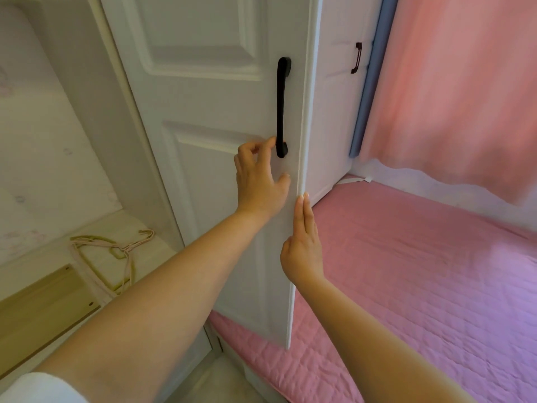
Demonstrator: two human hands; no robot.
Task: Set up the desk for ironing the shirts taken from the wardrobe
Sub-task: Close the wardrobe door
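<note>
While the wardrobe door (220,158) is standing ajar in front of me, I am watching its free edge, which is running nearly straight up and down and leaning slightly toward seven o'clock at its foot, out over the pink bed cover (421,286). On that door the black handle (282,107) is lying with its long axis vertical, just at one o'clock from the left hand (259,181). That hand is reaching up with its fingers loosely curled and gripping nothing, the fingertips (271,142) sitting just beside the lower end of the handle; I cannot tell whether they are touching it. The right hand (303,242) is lying flat with straight fingers along the door's edge, at five o'clock from the left hand, pressing or steadying it, not clasping it. I judge the left hand to be the nearer one to the handle, so any pull or push on the door is turning on that short gap up and to the right. Farther out, a few clothes hangers (116,251) are lying on a pale surface at nine o'clock, and a pink curtain (465,82) is hanging at two o'clock. No shirts or desk are showing.
</note>
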